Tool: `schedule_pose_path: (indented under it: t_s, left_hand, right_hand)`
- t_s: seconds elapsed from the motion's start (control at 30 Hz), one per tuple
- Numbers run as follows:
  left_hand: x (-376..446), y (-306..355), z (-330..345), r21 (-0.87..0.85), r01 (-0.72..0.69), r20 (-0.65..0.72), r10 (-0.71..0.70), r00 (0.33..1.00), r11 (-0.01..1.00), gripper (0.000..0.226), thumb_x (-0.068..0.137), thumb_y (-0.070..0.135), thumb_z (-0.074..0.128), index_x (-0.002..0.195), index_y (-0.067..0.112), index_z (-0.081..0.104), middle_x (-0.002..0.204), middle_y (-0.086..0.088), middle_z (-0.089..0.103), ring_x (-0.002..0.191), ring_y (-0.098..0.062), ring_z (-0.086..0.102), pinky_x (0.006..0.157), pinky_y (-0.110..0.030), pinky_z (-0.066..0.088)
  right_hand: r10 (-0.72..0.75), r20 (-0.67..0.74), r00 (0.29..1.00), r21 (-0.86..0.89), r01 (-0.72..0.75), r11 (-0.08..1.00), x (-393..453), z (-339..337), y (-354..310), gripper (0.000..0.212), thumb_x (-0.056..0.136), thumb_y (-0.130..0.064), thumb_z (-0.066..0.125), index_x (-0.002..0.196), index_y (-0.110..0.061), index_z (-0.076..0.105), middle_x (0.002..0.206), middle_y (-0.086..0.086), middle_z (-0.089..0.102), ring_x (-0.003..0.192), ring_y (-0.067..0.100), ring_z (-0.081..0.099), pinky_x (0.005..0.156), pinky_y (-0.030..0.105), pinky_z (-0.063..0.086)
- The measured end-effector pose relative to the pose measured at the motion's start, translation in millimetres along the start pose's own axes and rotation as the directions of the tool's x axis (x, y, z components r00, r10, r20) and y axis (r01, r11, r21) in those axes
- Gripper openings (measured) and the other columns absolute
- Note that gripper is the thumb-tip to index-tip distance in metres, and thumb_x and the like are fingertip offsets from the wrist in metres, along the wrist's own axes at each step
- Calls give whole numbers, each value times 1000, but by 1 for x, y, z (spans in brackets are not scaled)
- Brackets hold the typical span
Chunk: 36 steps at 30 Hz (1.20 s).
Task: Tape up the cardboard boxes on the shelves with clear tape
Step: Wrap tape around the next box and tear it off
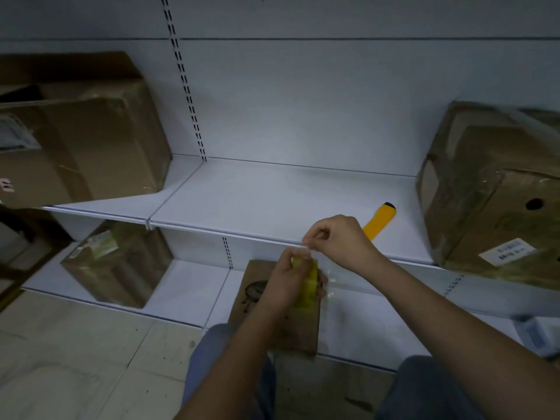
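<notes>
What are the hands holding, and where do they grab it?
The left hand grips the yellowish roll of clear tape around its rim. The right hand pinches the tape's loose end between its fingertips, just above the roll.

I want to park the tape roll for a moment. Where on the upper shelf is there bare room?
The upper shelf is bare across its middle, between the left cardboard box and the yellow utility knife. Past the knife, the right cardboard box fills the end. The front edge near the hands is crowded.
</notes>
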<state>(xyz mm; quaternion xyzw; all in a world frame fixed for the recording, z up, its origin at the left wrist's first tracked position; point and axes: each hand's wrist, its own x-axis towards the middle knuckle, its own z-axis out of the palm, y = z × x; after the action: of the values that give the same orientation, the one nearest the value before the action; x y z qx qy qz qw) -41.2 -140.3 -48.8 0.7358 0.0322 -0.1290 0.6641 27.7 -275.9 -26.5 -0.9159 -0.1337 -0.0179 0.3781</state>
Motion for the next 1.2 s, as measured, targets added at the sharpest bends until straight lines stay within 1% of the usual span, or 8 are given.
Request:
schedule_pose_path:
  t_s: [0.13,0.33,0.5,0.67,0.83,0.97,1.1,1.2]
  left_hand:
    - [26,-3,-3,-208,181,-98,-205,974,961,51,101,22,59,141,10,30,73,-10,72,54,-13,69,52,-27,58]
    - [49,-8,-9,56,195,-171,-183,968,979,64,99,56,46,146,15,39,139,-13,55,118,-32,59,98,-42,48]
    - [51,-15,-9,91,195,-200,-174,964,977,77,90,73,41,136,12,50,132,-14,62,117,-34,62,101,-45,49]
    - [62,-1,-5,165,244,-258,-197,946,956,63,99,59,42,125,4,58,135,-20,58,114,-31,57,93,-33,41]
    - [61,-3,-49,557,256,-340,-64,938,790,107,68,97,30,99,2,70,92,-21,74,88,-38,72,88,-48,57]
    - [30,64,-12,630,-90,-327,368,870,772,41,97,46,48,81,16,70,63,1,71,74,-24,72,78,-37,56]
    - [17,140,107,496,-669,-19,777,629,554,30,100,34,40,106,25,67,96,6,70,86,-9,67,77,-28,50]
    - [50,159,174,443,-834,333,804,493,328,43,103,40,36,133,21,60,131,-1,58,122,-17,53,105,-34,43]
  right_hand:
    - [-68,-34,997,-177,61,982,14,14,1,13,86,-10,69,81,-17,79,83,-5,75,80,9,66,78,23,53]
    - [-131,-27,991,-343,114,932,27,36,11,15,90,-10,58,84,-14,72,87,2,68,86,20,62,77,32,49]
    - [-94,-189,978,-210,53,976,28,39,25,26,86,-21,74,109,-9,68,116,7,53,98,18,54,88,33,48]
    - [-144,-185,972,-489,35,871,13,13,12,44,88,-29,71,128,-12,62,123,7,53,109,29,53,91,37,43]
    - [-591,-482,646,-625,220,749,-69,-76,4,19,98,-18,57,107,-11,72,113,6,68,103,23,59,90,35,40]
    - [-463,-784,415,-573,-194,797,-129,-202,47,26,102,-18,44,108,-7,67,115,11,65,106,29,57,95,39,37]
    - [-268,-671,692,-644,-364,673,-132,-246,106,50,105,-48,31,138,-19,54,133,3,57,124,28,49,113,43,23]
    - [-287,-611,738,-672,-292,681,-135,-244,125,53,100,-53,37,137,-19,55,133,1,57,124,25,48,113,45,25]
